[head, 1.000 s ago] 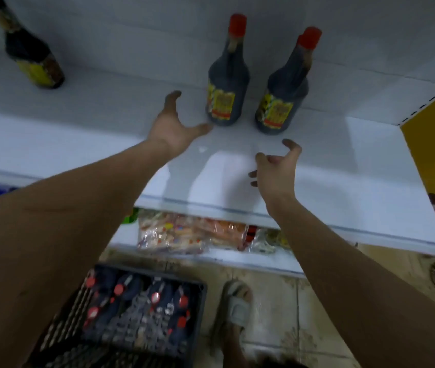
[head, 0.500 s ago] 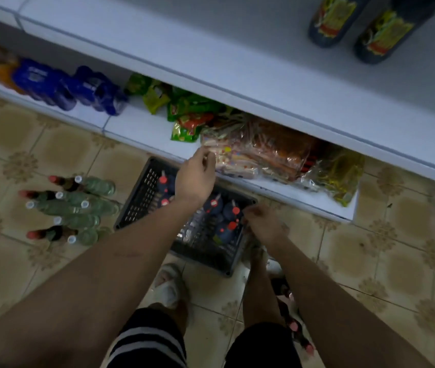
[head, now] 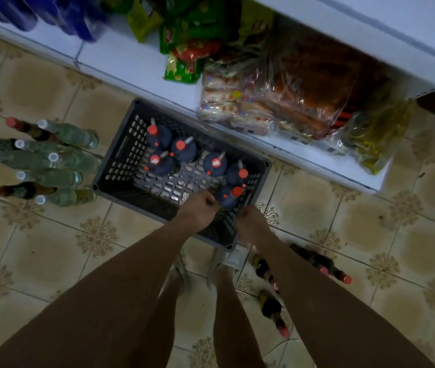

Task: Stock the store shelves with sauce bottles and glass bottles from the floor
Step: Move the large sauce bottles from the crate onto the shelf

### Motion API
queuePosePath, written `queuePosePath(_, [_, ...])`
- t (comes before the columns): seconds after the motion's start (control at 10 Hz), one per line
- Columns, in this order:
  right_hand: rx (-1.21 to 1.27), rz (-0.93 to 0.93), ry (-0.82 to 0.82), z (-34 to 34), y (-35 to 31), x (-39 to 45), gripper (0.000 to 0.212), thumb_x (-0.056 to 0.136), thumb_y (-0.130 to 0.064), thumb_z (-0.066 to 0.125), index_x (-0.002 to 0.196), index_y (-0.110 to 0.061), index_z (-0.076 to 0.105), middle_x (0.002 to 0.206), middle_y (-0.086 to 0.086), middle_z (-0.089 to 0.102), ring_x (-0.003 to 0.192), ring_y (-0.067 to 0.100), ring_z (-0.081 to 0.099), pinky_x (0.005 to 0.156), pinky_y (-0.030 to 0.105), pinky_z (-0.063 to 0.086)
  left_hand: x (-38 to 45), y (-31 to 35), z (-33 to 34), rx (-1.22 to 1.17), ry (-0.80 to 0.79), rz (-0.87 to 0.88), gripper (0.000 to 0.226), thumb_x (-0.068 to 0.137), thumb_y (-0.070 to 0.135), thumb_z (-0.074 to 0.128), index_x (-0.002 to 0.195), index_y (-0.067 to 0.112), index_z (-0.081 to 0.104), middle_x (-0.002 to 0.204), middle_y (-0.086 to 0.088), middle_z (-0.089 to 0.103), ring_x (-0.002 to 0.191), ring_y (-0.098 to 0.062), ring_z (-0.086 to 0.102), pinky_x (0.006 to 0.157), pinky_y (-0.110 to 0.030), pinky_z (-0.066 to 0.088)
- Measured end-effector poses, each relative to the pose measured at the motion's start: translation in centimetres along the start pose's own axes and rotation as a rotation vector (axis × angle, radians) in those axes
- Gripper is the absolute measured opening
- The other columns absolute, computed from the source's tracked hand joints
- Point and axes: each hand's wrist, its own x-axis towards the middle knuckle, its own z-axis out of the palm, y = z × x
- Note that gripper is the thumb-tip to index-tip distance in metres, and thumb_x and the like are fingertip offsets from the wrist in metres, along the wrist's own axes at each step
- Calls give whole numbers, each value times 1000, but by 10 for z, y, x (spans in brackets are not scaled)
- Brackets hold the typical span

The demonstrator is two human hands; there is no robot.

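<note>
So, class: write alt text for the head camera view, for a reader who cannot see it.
Seen from above, a person's left hand and right hand reach into a dark plastic crate on a tiled floor, at the nearest of six red-capped sauce bottles. Glass bottles stand left of the crate; snack packets fill the low shelf behind.

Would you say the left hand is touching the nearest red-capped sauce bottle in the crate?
Cannot tell. In the head view the left hand meets the sauce bottle at its edge, but blur hides any contact or gap.
</note>
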Motion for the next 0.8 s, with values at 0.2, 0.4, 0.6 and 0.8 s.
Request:
queuePosePath(0.2, [-224,-260,164,5,8,97,32,90,-7,53,121,-11,55,119,14,60,102,34,59,74,35,45,77,-15,45,-73,78,44,36,92,18,59,127,11,54,121,-14,64,113,-32,60,98,-37,47])
queuePosePath(0.4, [-696,-394,127,11,13,134,31,94,-2,50,125,-8,55,133,18,49,115,36,57,89,39,47,100,-32,88,-162,44,-15,46,91,13,60,134,6,46,123,-15,60,114,-31,59,94,-33,48])
queuePosePath(0.6, [-1081,-367,72,27,-11,132,33,95,3,51,128,1,55,130,22,54,120,38,56,91,42,49,94,-57,93,-206,10,-75,43,92,4,57,134,2,46,120,-12,58,111,-26,58,93,-31,46])
queuePosePath(0.8, [-1137,-346,-18,31,-26,129,33,98,-1,49,131,-1,56,135,18,54,124,35,54,91,42,49,82,-68,92,-255,-34,-223,37,85,6,58,123,8,54,112,-26,63,106,-42,61,88,-47,51])
